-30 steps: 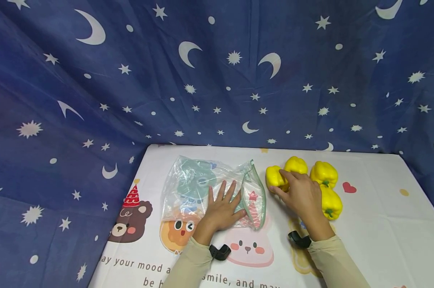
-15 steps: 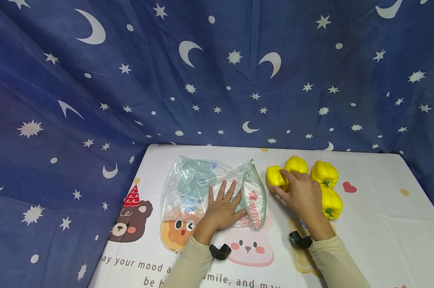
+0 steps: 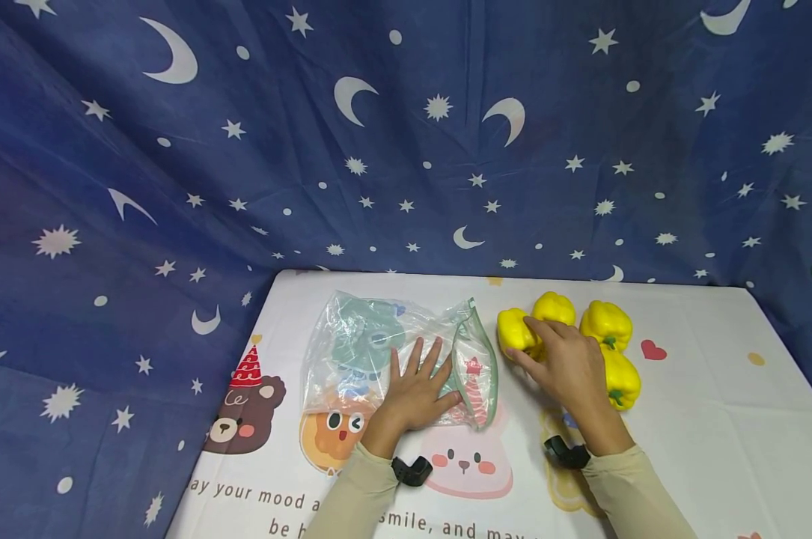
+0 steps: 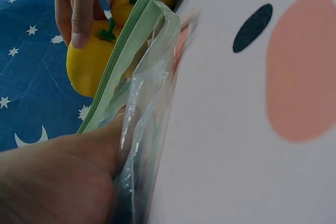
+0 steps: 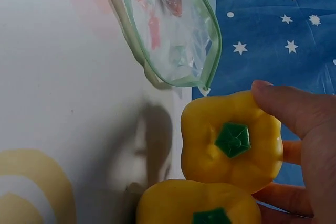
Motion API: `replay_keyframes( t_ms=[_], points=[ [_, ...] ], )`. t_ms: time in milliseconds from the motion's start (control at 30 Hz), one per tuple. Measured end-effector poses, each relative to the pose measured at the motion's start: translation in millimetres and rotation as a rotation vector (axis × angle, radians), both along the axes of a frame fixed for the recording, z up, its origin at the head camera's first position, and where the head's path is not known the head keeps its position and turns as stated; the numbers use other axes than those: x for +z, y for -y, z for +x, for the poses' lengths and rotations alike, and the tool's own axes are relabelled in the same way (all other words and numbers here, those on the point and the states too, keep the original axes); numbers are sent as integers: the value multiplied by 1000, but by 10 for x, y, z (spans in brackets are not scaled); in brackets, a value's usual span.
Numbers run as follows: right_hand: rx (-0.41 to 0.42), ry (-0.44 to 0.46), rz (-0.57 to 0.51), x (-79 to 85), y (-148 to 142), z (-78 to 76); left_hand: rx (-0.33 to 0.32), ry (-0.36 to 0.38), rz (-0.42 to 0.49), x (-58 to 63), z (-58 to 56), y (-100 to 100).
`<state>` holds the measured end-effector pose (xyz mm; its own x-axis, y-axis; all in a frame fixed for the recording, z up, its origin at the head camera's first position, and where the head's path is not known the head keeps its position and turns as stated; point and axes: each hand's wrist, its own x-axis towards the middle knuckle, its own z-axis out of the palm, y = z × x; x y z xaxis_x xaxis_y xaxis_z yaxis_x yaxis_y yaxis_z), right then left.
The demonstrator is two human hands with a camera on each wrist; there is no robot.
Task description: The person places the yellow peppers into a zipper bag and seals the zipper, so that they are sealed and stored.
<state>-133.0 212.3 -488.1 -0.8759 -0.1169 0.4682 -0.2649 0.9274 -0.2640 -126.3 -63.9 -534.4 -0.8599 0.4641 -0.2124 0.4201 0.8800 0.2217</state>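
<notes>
My left hand point(image 3: 415, 393) lies with fingers spread on a clear plastic zip bag point(image 3: 372, 344). The bag's green-edged mouth point(image 5: 215, 40) gapes toward the peppers. To the right, my right hand point(image 3: 567, 367) grips a yellow bell pepper point(image 3: 513, 331) between thumb and fingers; its green stem shows in the right wrist view. Another yellow bell pepper point(image 3: 554, 308) sits just behind that hand. Two more, a rear pepper point(image 3: 606, 323) and a front pepper point(image 3: 621, 380), stand to its right. Part of the gripped pepper is hidden by my fingers.
A white tablecloth point(image 3: 702, 419) with printed cartoon animals and lettering covers the table. Behind it and on the left hangs a blue curtain point(image 3: 406, 239) with moons and stars. Each wrist wears a black camera, such as the right-hand camera point(image 3: 566, 454).
My right wrist has shifted slightly to the right, and the gripped pepper has risen very slightly in the head view. My left hand and the bag have stayed put.
</notes>
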Motion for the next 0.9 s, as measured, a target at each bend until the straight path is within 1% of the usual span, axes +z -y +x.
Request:
replay_keyframes(
  t_ms=[333, 667, 900],
  points=[
    [47, -6, -39, 40, 14, 51, 1, 6, 21, 14, 12, 1],
    [79, 9, -24, 54, 90, 109, -1, 10, 60, -2, 8, 14],
    [108, 22, -7, 28, 158, 149, 1, 14, 57, -4, 8, 14]
  ],
)
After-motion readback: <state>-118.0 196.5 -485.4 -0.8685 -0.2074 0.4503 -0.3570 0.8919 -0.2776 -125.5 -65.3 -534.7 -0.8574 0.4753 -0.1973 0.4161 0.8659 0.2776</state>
